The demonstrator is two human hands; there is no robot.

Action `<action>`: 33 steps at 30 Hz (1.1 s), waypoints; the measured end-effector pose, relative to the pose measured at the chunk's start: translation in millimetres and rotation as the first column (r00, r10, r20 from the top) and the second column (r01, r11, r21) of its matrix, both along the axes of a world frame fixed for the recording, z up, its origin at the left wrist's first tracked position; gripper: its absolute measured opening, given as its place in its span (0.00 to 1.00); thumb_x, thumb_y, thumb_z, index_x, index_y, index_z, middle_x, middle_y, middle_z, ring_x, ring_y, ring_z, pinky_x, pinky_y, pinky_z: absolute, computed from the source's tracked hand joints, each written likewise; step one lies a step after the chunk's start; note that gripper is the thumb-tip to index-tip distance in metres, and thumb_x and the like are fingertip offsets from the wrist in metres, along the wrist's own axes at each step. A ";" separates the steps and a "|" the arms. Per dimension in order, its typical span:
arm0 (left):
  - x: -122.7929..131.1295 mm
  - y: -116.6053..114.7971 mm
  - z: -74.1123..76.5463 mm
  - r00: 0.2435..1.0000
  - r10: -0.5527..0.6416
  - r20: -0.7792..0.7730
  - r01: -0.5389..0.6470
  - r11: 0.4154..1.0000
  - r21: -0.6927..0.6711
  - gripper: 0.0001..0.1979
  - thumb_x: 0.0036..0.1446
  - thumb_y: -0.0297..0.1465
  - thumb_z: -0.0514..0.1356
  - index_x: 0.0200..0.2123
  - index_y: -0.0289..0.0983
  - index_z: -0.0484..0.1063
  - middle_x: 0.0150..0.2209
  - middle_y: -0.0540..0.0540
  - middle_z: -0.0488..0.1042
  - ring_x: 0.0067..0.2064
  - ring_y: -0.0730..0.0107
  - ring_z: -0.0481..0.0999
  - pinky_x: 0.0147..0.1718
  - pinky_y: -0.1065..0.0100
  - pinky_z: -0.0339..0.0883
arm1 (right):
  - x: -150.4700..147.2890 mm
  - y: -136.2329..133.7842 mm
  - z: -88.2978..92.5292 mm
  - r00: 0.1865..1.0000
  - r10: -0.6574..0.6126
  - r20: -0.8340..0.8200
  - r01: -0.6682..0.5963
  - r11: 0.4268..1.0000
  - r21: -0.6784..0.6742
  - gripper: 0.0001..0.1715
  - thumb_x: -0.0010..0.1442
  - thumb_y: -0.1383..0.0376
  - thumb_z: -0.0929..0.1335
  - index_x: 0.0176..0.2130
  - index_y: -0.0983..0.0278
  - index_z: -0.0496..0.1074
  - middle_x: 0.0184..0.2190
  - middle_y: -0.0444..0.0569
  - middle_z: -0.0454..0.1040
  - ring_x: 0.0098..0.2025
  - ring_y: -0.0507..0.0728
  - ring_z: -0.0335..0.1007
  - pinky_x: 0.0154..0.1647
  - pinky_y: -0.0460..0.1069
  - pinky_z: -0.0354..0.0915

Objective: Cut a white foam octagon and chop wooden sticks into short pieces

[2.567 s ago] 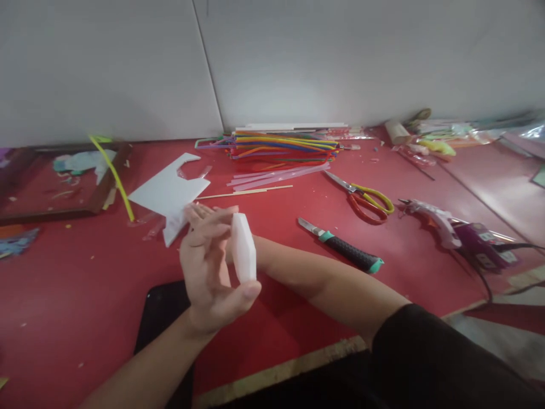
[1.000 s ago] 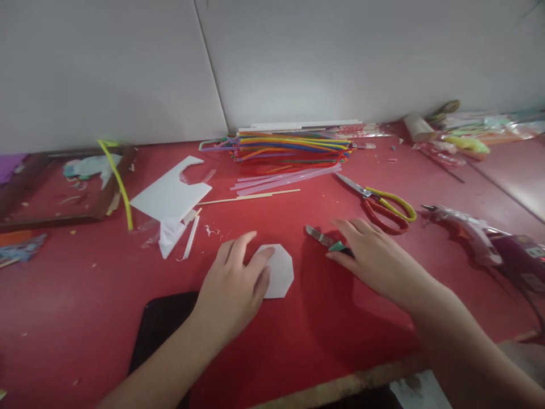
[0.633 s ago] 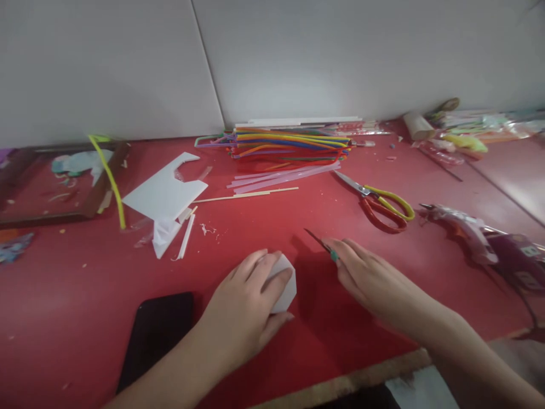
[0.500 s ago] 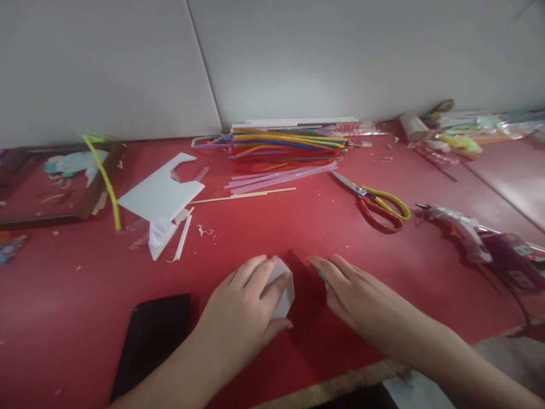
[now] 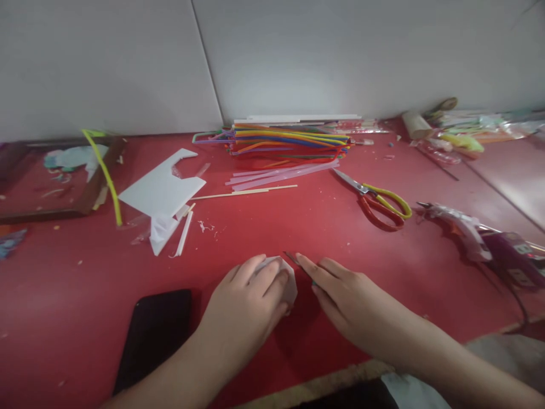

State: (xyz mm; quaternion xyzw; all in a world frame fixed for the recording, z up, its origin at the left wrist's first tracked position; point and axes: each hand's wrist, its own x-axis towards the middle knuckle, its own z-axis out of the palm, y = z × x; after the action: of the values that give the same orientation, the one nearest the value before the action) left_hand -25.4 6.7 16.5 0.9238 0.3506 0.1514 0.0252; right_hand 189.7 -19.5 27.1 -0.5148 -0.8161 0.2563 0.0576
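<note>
White faceted block [image 5: 292, 284], approx. 6 o'clock in view, is held on red tabletop [image 5: 264, 227] by L hand [image 5: 244, 307], fingers curled over it; green-trimmed knife [image 5: 292, 259], block's 2 o'clock, is grasped by R hand [image 5: 349, 291]. Smartphone [image 5: 155, 338] seen at 8.

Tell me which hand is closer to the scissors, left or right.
Right. The right hand, holding the knife, is on the near side of the scissors; the left hand is farther left, fingers over the white piece.
</note>
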 end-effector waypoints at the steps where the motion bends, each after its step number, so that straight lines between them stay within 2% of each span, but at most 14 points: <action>1: -0.2 0.1 -0.5 1.000 -0.002 0.000 0.002 1.000 0.003 0.20 0.51 0.26 0.63 0.49 0.31 0.72 0.47 0.42 0.78 0.48 0.51 0.76 0.41 0.53 0.77 | -1.4 0.8 1.5 1.000 -0.017 -0.007 0.017 0.999 -0.033 0.35 0.62 0.73 0.58 0.67 0.61 0.54 0.50 0.56 0.72 0.44 0.59 0.73 0.43 0.55 0.71; 4: -1.0 0.0 -1.5 1.000 -0.014 -0.008 0.014 1.000 0.019 0.21 0.52 0.26 0.62 0.51 0.30 0.71 0.47 0.42 0.78 0.47 0.50 0.76 0.40 0.53 0.78 | -5.6 3.9 5.9 0.998 -0.061 -0.012 0.058 0.988 -0.140 0.34 0.63 0.71 0.58 0.67 0.62 0.54 0.48 0.56 0.72 0.41 0.57 0.73 0.43 0.55 0.70; 7: -1.3 -0.6 -2.4 1.000 -0.013 -0.020 0.013 0.999 0.029 0.20 0.52 0.26 0.61 0.50 0.31 0.72 0.47 0.42 0.78 0.47 0.50 0.76 0.41 0.54 0.78 | -8.2 6.6 7.1 0.997 -0.069 -0.019 0.064 0.982 -0.178 0.33 0.63 0.71 0.57 0.66 0.63 0.55 0.47 0.56 0.70 0.40 0.57 0.73 0.42 0.55 0.70; 13: -1.8 -2.0 -3.6 0.999 -0.005 -0.044 0.006 1.000 0.018 0.21 0.51 0.26 0.63 0.50 0.30 0.72 0.48 0.42 0.78 0.49 0.49 0.76 0.42 0.54 0.78 | -8.3 7.8 4.2 0.997 -0.065 -0.036 0.058 0.985 -0.164 0.33 0.63 0.72 0.57 0.65 0.63 0.56 0.44 0.55 0.71 0.41 0.58 0.73 0.43 0.55 0.69; 17: -1.5 -2.2 -3.8 0.999 -0.004 -0.047 0.006 1.000 0.027 0.20 0.52 0.26 0.63 0.50 0.31 0.73 0.49 0.42 0.78 0.49 0.50 0.76 0.42 0.55 0.78 | -6.9 8.8 5.9 0.998 -0.053 -0.025 0.048 0.987 -0.151 0.33 0.62 0.72 0.58 0.65 0.64 0.57 0.45 0.56 0.71 0.45 0.59 0.73 0.47 0.57 0.70; 20: -0.9 -2.9 -2.6 0.998 -0.009 -0.062 0.010 1.000 0.024 0.21 0.51 0.27 0.64 0.50 0.31 0.72 0.49 0.42 0.78 0.50 0.50 0.76 0.42 0.56 0.78 | -5.1 10.3 6.4 0.999 0.033 0.021 -0.031 0.997 -0.076 0.31 0.63 0.73 0.58 0.65 0.66 0.57 0.49 0.57 0.72 0.49 0.60 0.72 0.50 0.57 0.70; 22: -0.7 -3.6 -1.0 0.997 -0.006 -0.079 0.007 1.000 0.011 0.24 0.50 0.28 0.65 0.52 0.30 0.71 0.50 0.42 0.77 0.50 0.49 0.76 0.43 0.55 0.77 | -4.2 10.8 5.9 0.990 0.120 0.071 -0.119 0.993 -0.011 0.29 0.63 0.74 0.58 0.62 0.67 0.62 0.55 0.58 0.70 0.52 0.61 0.70 0.51 0.58 0.69; 25: -0.5 -4.7 1.2 0.996 -0.008 -0.091 0.007 1.000 -0.006 0.26 0.49 0.30 0.66 0.52 0.29 0.70 0.50 0.41 0.77 0.51 0.48 0.75 0.45 0.53 0.76 | -5.0 9.6 5.0 0.935 0.261 0.238 -0.286 0.955 0.077 0.28 0.58 0.76 0.61 0.56 0.69 0.69 0.61 0.59 0.65 0.51 0.64 0.71 0.44 0.56 0.73; 28: -0.3 -5.9 1.0 0.996 -0.030 -0.089 0.028 0.999 -0.024 0.25 0.51 0.32 0.65 0.52 0.29 0.70 0.51 0.38 0.76 0.53 0.47 0.74 0.52 0.48 0.71 | -9.1 6.4 4.4 0.848 0.324 0.420 -0.406 0.906 0.122 0.31 0.53 0.77 0.62 0.57 0.72 0.69 0.62 0.62 0.63 0.44 0.63 0.74 0.30 0.53 0.74; 30: -0.1 -6.4 -0.5 0.996 -0.051 -0.077 0.048 0.998 -0.032 0.24 0.53 0.31 0.63 0.53 0.28 0.69 0.51 0.36 0.75 0.54 0.48 0.73 0.54 0.48 0.69 | -12.8 4.0 3.9 0.837 0.300 0.458 -0.398 0.908 0.133 0.34 0.52 0.78 0.62 0.58 0.74 0.67 0.60 0.63 0.66 0.40 0.61 0.74 0.24 0.51 0.71; 33: 0.6 -6.8 -2.7 0.996 -0.064 -0.068 0.063 0.998 -0.019 0.24 0.53 0.28 0.61 0.53 0.27 0.68 0.51 0.34 0.75 0.52 0.48 0.75 0.50 0.51 0.72 | -17.2 0.9 2.1 0.854 0.239 0.461 -0.338 0.930 0.143 0.39 0.49 0.79 0.61 0.61 0.75 0.63 0.54 0.61 0.73 0.36 0.60 0.73 0.20 0.49 0.68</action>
State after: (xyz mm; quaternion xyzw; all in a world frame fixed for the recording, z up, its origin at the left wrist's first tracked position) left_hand -24.8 -0.1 13.8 0.9389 0.3229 0.1159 0.0259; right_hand 172.6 -18.6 29.2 -0.4204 -0.8994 0.0488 -0.1096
